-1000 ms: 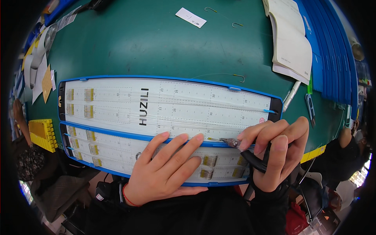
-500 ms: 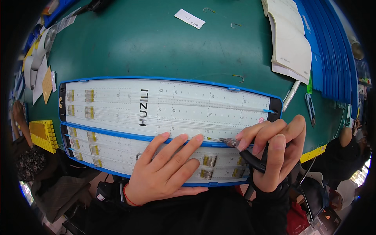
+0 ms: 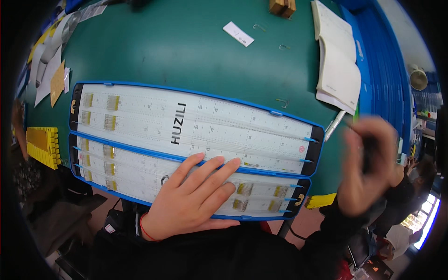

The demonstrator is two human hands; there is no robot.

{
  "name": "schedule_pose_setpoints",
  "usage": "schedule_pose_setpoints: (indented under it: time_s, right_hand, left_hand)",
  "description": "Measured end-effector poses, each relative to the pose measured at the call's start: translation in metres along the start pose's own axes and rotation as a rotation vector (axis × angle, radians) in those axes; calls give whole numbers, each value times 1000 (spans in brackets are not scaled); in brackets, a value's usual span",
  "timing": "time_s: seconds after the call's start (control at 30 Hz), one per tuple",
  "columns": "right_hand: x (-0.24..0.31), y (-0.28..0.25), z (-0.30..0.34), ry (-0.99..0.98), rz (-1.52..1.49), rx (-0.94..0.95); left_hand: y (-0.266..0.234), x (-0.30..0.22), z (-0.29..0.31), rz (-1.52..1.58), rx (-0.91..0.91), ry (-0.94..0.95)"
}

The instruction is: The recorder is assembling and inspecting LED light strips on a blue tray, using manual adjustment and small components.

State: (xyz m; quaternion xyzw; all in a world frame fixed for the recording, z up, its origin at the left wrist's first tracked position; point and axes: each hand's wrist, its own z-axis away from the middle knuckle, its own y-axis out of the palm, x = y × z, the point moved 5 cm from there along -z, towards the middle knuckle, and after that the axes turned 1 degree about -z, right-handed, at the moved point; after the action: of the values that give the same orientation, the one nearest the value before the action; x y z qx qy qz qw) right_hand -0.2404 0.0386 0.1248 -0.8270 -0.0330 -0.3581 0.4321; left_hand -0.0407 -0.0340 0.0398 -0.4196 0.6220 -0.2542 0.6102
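Note:
A long blue hinged case [image 3: 186, 88] with white panels lies open flat in front of me. Rows of fish hooks with yellowish shanks [image 3: 112, 102] and thin clear lines are set in both halves. My left hand [image 3: 196, 198] rests across the near half, its fingers spread and the tips over the middle hinge. Just right of those fingertips lies a single hook [image 3: 252, 164] along the far half's lower edge. Smeared by motion, my right hand [image 3: 366, 165] is raised beyond the case's right end; whether it holds anything is not visible.
Loose hooks [image 3: 282, 102] and a white paper slip [image 3: 238, 34] lie on the green table [image 3: 177, 46]. An open notebook [image 3: 336, 65] and a white pen [image 3: 334, 126] are at right, beside blue stacked cases [image 3: 380, 74]. At left stands a yellow rack [image 3: 43, 147].
My right hand has moved right, away from the hinge, and the pliers it held no longer show. My left hand stays on the case. The view has shifted, bringing a small brown block in at top.

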Motion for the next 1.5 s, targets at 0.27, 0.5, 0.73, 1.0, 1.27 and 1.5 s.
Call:
schedule_pose_setpoints:
  time_s: [0.27,0.5,0.73,1.0,1.27,1.5]
  right_hand:
    - [-48,68,-31,-194,366,469]
    - [-28,44,-24,-59,-48,316]
    - [1,-7,56,36,-111,356]
    - [-22,44,53,-117,156,407]
    - [-19,45,52,-188,280,469]
    - [-23,3,62,107,-697,-141]
  left_hand:
    - [-2,-3,2,26,45,2]
    - [-8,8,13,20,0,-29]
    - [-7,2,6,-9,60,14]
    - [8,-19,-1,-11,-54,6]
    - [22,-36,-26,-1,-8,0]
    - [21,-33,-23,9,46,10]
